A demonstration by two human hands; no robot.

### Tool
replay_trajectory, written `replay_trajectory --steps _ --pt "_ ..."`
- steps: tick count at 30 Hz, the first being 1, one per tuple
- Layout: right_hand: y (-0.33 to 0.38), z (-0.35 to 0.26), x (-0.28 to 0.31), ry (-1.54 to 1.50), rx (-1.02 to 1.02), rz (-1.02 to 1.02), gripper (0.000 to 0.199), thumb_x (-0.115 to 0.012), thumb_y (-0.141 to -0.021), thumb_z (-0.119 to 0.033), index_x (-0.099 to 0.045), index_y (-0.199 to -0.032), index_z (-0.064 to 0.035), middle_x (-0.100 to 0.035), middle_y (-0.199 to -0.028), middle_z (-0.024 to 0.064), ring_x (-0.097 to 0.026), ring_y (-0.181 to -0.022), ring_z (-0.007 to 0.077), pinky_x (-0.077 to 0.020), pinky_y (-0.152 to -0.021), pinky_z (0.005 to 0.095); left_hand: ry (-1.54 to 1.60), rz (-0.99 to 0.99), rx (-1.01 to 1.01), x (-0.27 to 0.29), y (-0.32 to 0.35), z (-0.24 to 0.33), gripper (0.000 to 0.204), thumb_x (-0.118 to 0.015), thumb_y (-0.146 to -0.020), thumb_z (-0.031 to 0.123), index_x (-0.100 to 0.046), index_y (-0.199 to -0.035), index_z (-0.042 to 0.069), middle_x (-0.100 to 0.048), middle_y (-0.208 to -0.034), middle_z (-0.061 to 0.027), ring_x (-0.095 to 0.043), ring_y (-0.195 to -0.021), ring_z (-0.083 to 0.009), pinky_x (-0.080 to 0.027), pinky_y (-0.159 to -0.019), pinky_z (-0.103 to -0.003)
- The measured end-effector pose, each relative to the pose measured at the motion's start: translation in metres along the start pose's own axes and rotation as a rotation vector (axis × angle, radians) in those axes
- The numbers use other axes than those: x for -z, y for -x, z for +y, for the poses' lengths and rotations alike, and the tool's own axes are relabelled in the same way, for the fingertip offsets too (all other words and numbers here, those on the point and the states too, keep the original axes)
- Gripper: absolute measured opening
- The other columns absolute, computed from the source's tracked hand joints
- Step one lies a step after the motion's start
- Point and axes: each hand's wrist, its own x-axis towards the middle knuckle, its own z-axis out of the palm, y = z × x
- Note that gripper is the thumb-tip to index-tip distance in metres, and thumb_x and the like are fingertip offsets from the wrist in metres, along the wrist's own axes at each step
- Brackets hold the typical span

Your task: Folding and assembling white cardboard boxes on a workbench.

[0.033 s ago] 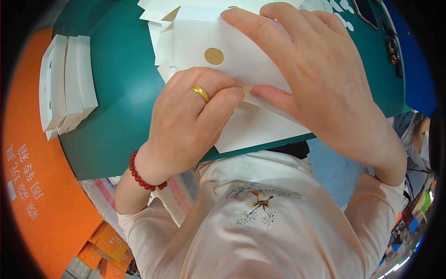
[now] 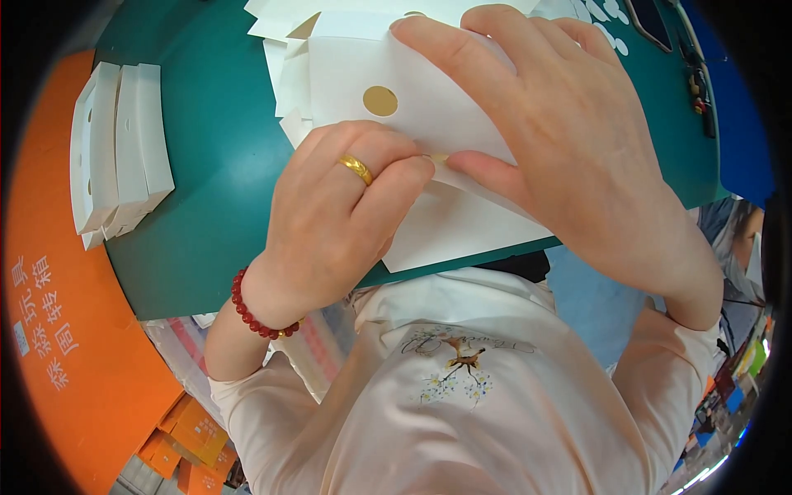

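A white cardboard box [image 2: 342,70] with a round hole in its upper face lies before me at the near part of the table. My left hand [image 2: 326,202], with a gold ring and a red bead bracelet, pinches the box's near edge between thumb and bent forefinger. Across the box's right part spreads my right hand [image 2: 569,132], gripping it: the thumb presses the near edge beside my left fingertips, and the forefinger reaches the far edge. What lies directly under the fingertips is hidden. White card sheets [image 2: 454,227] lie beneath the box.
Several white boxes [image 2: 132,140] are stacked at the green table's [image 2: 210,165] left edge. An orange crate surface [image 2: 62,272] adjoins that side. Small white discs [image 2: 610,12], a phone [image 2: 650,23] and a dark pen-like item [image 2: 700,87] lie at the far right.
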Motion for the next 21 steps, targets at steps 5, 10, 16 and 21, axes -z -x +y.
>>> replay_trajectory --steps 5,10,16,21 --pt "-0.011 -0.01 0.008 0.008 0.003 -0.056 0.074 -0.072 -0.092 -0.04 -0.041 -0.149 -0.005 -0.059 -0.124 0.0247 -0.061 -0.112 0.0359 -0.0466 -0.095 0.0449 0.001 0.015 0.033 -0.001 0.0 0.002 0.03 -0.067 -0.065 -0.004 -0.064 -0.095 0.002 -0.063 -0.093 -0.0073 -0.061 -0.082 -0.0261 -0.05 -0.064 -0.035" --pt "-0.036 -0.009 0.032 -0.12 0.016 -0.219 0.074 -0.071 -0.093 -0.04 -0.04 -0.15 -0.0034 -0.06 -0.12 0.0243 -0.061 -0.11 0.0358 -0.0469 -0.094 0.0443 0.048 -0.141 0.236 0.021 -0.017 0.011 0.023 -0.076 -0.074 -0.007 -0.068 -0.092 0.004 -0.066 -0.09 -0.0067 -0.064 -0.081 -0.0264 -0.051 -0.068 -0.034" --pt "-0.032 0.004 0.022 -0.347 -0.049 -0.172 0.072 -0.066 -0.098 -0.04 -0.039 -0.149 0.0031 -0.06 -0.128 0.0264 -0.062 -0.112 0.0371 -0.0488 -0.097 0.0393 0.135 -0.364 0.431 0.027 -0.048 0.002 0.015 -0.075 -0.08 0.0 -0.066 -0.092 0.005 -0.064 -0.085 -0.0065 -0.062 -0.08 -0.0219 -0.047 -0.064 -0.032" --pt "-0.027 0.006 0.03 -0.297 -0.212 -0.245 0.068 -0.062 -0.1 -0.04 -0.044 -0.146 0.0059 -0.058 -0.135 0.0288 -0.061 -0.119 0.0365 -0.0516 -0.097 0.0356 0.109 -0.333 0.366 0.027 -0.047 -0.003 0.012 -0.072 -0.082 -0.001 -0.066 -0.092 0.003 -0.064 -0.085 -0.0067 -0.061 -0.08 -0.0217 -0.047 -0.068 -0.031"
